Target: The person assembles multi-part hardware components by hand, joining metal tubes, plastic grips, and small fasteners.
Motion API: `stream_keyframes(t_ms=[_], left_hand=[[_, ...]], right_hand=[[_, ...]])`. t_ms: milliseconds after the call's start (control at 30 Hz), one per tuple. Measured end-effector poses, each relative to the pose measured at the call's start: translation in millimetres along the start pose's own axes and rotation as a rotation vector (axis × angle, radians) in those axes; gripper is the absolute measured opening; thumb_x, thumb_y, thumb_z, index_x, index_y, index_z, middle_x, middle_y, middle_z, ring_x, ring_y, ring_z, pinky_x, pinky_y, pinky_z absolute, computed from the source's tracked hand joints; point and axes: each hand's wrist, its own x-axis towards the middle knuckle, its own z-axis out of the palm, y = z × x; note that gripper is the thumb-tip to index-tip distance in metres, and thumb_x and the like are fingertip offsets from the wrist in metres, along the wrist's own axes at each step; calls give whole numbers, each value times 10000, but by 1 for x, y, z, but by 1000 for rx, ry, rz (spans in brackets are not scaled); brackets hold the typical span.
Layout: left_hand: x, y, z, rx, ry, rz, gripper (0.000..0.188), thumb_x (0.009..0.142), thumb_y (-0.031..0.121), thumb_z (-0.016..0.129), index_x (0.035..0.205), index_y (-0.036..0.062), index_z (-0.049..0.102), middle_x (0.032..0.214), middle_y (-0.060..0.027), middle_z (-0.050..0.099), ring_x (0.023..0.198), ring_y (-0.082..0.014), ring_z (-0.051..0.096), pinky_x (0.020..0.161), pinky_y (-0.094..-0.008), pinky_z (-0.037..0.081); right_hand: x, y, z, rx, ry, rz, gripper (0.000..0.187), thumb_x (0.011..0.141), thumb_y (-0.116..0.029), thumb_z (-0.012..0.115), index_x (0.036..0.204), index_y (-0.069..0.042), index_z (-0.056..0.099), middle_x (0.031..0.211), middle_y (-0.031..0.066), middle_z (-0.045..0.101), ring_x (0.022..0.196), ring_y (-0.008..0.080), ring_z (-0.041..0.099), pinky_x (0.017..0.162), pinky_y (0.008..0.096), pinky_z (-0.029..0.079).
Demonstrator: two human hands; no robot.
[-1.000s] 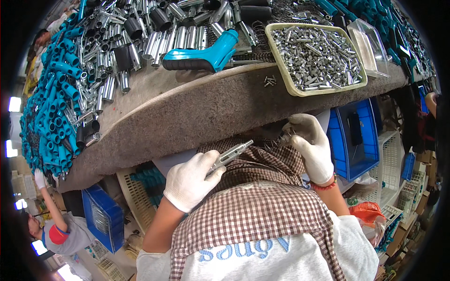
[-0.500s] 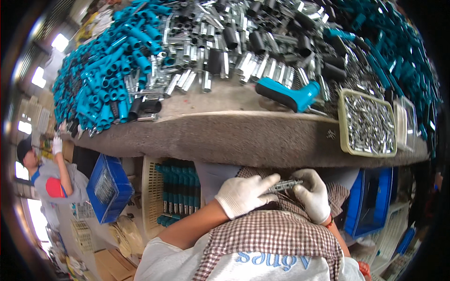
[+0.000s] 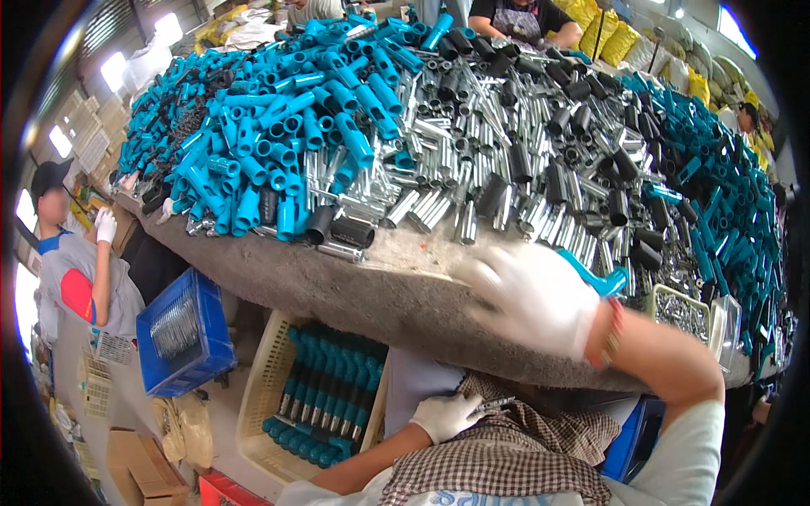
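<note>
Low over my checked apron, my gloved left hand (image 3: pixel 445 419) is closed around a slim silver metal part (image 3: pixel 496 404) that sticks out past the fingertips. My right hand (image 3: pixel 536 295), also in a white glove, is raised over the padded front edge of the table and smeared by motion. Whether it holds anything cannot be made out. Just beyond it lies a teal T-shaped tool handle (image 3: pixel 597 276), partly covered by the hand. Silver metal tubes (image 3: pixel 430 208) and black sleeves (image 3: pixel 494 196) lie in front of that hand.
Teal plastic handles (image 3: pixel 278 143) are heaped at the left, more (image 3: pixel 717 211) at the right. A tray of small metal parts (image 3: pixel 679 310) stands front right. Below are a cream crate of teal-and-black tools (image 3: pixel 257 405) and a blue bin (image 3: pixel 190 333). A co-worker (image 3: pixel 76 244) stands at left.
My right hand has left the metal part and swung up and forward over the table edge. My left hand keeps the part near my lap. The view has tilted up, showing more table.
</note>
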Motion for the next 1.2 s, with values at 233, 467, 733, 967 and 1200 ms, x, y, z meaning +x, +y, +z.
stream_keyframes(t_ms=[233, 467, 733, 967, 1200], left_hand=[[-5, -19, 11, 56, 181, 50, 296, 920, 441, 529, 974, 153, 567, 689, -106, 620, 566, -292, 636, 474, -424, 512], [-11, -20, 13, 67, 317, 80, 291, 888, 429, 577, 913, 139, 575, 660, -97, 612, 537, -278, 621, 449, -413, 496], [-1, -19, -9, 77, 41, -48, 320, 896, 459, 537, 987, 156, 585, 709, -130, 649, 583, -308, 640, 498, -431, 509], [3, 2, -22, 59, -9, -65, 405, 862, 462, 602, 1073, 117, 586, 793, -133, 671, 735, -317, 660, 650, -417, 528], [6, 42, -42, 122, -115, -89, 397, 831, 445, 646, 1042, 111, 608, 817, -124, 680, 709, -326, 666, 635, -414, 532]], right_hand=[[188, 53, 74, -173, 183, 59, 339, 883, -344, 579, 1178, -177, 564, 1065, 214, 576, 869, 370, 620, 765, 443, 511], [187, 87, 71, -101, 113, 216, 192, 871, -147, 531, 1011, -132, 662, 757, 202, 625, 732, 361, 651, 671, 444, 528], [-28, -7, -51, 187, 151, 31, 345, 755, -40, 657, 1097, -18, 619, 1054, 129, 653, 964, 261, 645, 845, 349, 503], [-211, -59, 13, 746, -154, 958, 624, 692, -71, 716, 1278, -17, 510, 1044, 120, 672, 937, 199, 663, 847, 328, 522], [-295, -116, 120, 1562, 408, 1342, 625, 801, -135, 718, 1326, 6, 410, 1080, 121, 613, 1014, 198, 584, 922, 351, 464]])
